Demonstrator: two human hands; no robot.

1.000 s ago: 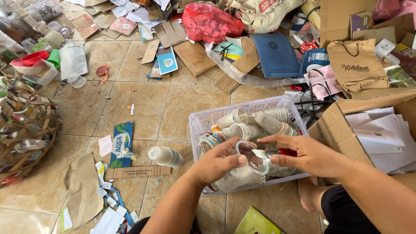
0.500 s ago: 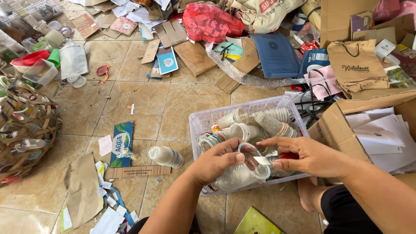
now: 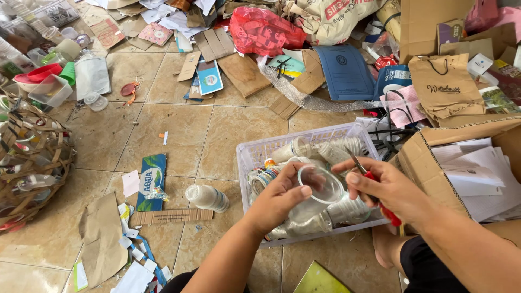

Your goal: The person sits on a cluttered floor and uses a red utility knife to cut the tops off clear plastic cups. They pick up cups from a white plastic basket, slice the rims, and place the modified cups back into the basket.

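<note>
Clear plastic cup, gripped by left hand above white basket of cups. Right hand closed on red-handled cutter at the rim. Risk: blade slipping on thin plastic toward left fingers.

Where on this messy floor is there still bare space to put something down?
The widest bare tiles lie between the white basket and the flattened cardboard further off. More bare tile lies left of the blue label strip, toward the woven basket. The top and right sides are crowded with boxes, papers and bags, and the white basket is full of cups under both hands.
</note>
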